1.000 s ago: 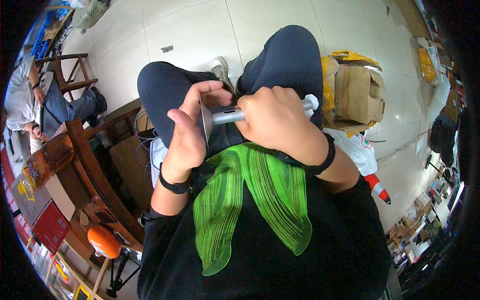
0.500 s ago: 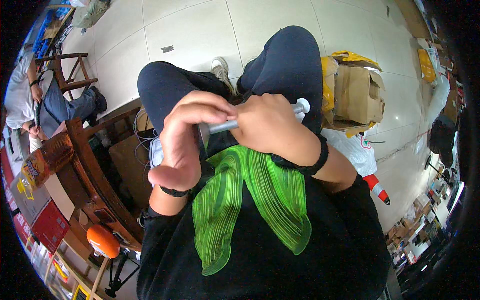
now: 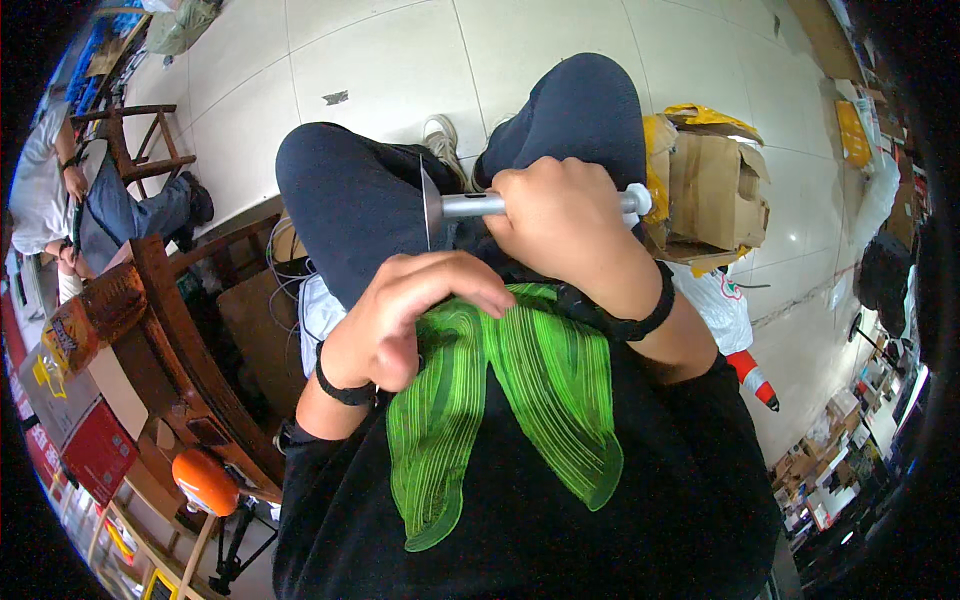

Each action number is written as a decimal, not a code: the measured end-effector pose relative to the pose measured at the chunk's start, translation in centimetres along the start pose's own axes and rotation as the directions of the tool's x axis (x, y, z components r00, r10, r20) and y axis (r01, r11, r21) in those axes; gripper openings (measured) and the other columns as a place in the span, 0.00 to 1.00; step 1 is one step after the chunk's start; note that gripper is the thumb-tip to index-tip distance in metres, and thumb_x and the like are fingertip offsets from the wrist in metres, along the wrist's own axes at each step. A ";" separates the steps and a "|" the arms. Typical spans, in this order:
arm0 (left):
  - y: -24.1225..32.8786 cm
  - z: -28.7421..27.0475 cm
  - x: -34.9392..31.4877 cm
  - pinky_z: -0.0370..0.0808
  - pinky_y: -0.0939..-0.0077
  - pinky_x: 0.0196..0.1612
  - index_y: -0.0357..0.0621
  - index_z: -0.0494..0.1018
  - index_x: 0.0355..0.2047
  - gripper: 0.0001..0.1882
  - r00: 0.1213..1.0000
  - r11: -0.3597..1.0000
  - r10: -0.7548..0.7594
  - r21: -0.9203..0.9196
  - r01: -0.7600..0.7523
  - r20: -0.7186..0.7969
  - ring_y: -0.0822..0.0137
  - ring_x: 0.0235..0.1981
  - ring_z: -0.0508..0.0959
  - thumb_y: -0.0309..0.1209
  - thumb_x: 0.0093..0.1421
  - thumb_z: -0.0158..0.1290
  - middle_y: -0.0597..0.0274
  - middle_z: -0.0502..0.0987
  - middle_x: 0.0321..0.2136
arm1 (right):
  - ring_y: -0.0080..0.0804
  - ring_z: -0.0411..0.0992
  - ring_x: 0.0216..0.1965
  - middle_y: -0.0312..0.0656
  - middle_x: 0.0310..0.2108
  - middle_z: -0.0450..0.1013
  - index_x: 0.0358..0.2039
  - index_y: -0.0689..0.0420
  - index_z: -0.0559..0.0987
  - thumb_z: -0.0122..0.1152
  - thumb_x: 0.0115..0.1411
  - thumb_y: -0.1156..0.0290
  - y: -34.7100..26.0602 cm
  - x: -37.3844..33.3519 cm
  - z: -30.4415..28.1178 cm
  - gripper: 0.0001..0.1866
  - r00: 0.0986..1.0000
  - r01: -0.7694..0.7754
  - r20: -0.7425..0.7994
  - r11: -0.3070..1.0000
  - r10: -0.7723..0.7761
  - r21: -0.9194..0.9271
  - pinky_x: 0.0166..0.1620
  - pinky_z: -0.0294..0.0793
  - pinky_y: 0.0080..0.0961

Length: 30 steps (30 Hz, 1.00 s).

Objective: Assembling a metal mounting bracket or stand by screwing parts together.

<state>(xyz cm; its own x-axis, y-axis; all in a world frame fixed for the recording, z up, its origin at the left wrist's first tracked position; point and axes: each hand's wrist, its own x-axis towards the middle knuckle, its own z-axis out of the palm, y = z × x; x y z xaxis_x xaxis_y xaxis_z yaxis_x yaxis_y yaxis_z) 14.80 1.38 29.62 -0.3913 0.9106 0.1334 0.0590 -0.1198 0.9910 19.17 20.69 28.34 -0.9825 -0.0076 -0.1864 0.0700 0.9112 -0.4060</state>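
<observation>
Grey metal, a short round rod with a thin flat disc at one end and a white cap at the other [image 3: 470, 205], is held level above the lap, in front of the two knees in dark blue trousers [image 3: 350, 200]. The right hand [image 3: 560, 215] is closed in a full fist around the middle of the rod, so that only the disc end and the white cap show on either side of it. The left hand [image 3: 410, 320] is kept just below the disc end, loosely curled, the fingers bent inward and nothing gripped in it; whether a fingertip touches the disc cannot be told. A black band is worn on each wrist. A black shirt with a green striped leaf pattern [image 3: 500, 400] fills the lower part of the view. An open brown cardboard box [image 3: 715, 190] stands on the pale tiled floor [image 3: 380, 50] just beside the right knee. Another person is seated on a wooden chair [image 3: 140, 140] at the far left.
</observation>
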 end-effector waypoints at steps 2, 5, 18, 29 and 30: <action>0.0 0.2 0.2 0.76 0.68 0.37 0.32 0.76 0.28 0.59 0.986 0.989 -0.132 0.056 0.138 -0.097 0.57 0.29 0.80 0.76 0.49 0.10 0.49 0.79 0.27 | 0.50 0.74 0.20 0.48 0.15 0.72 0.19 0.55 0.79 0.60 0.47 0.64 0.2 0.0 -0.1 0.08 0.999 0.009 -0.039 1.000 -0.010 -0.001 0.25 0.74 0.43; -0.9 -0.7 0.1 0.76 0.68 0.36 0.34 0.76 0.30 0.54 0.995 0.994 -0.093 0.058 0.094 -0.032 0.57 0.29 0.80 0.73 0.54 0.13 0.51 0.79 0.27 | 0.50 0.74 0.20 0.48 0.15 0.72 0.20 0.55 0.79 0.60 0.47 0.63 0.2 0.1 -0.2 0.09 0.999 -0.009 -0.051 1.000 0.009 0.007 0.25 0.74 0.43; -0.7 -1.4 1.3 0.68 0.64 0.48 0.38 0.67 0.49 0.42 0.673 0.951 -0.097 0.130 0.279 -0.734 0.61 0.49 0.72 0.66 0.62 0.26 0.49 0.70 0.51 | 0.46 0.74 0.19 0.46 0.17 0.74 0.22 0.53 0.81 0.62 0.45 0.64 -1.0 -0.8 -0.4 0.07 0.999 0.045 -0.001 0.999 -0.045 0.017 0.25 0.74 0.40; -2.0 1.3 2.0 0.61 0.71 0.37 0.38 0.61 0.36 0.36 0.805 0.990 -0.030 0.094 0.106 -0.593 0.66 0.34 0.61 0.66 0.57 0.38 0.55 0.62 0.32 | 0.48 0.74 0.19 0.47 0.16 0.73 0.18 0.54 0.79 0.61 0.44 0.66 -1.4 -0.6 -0.1 0.06 0.998 0.050 0.025 0.998 -0.051 0.036 0.25 0.74 0.42; -2.0 1.0 1.8 0.61 0.71 0.37 0.38 0.61 0.36 0.36 0.806 0.990 -0.030 0.094 0.105 -0.592 0.66 0.34 0.61 0.66 0.57 0.38 0.55 0.62 0.32 | 0.49 0.74 0.20 0.48 0.16 0.72 0.18 0.55 0.79 0.61 0.44 0.66 -1.3 -0.5 -0.4 0.07 0.996 0.063 0.061 0.995 -0.068 0.075 0.26 0.74 0.42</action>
<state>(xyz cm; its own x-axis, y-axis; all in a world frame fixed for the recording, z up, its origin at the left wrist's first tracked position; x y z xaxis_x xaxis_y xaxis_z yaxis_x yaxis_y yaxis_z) 14.95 3.64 27.83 -0.8604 0.5030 0.0820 0.1031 0.0142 0.9946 19.53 19.66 29.34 -0.9727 -0.0941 -0.2124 0.0208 0.8752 -0.4833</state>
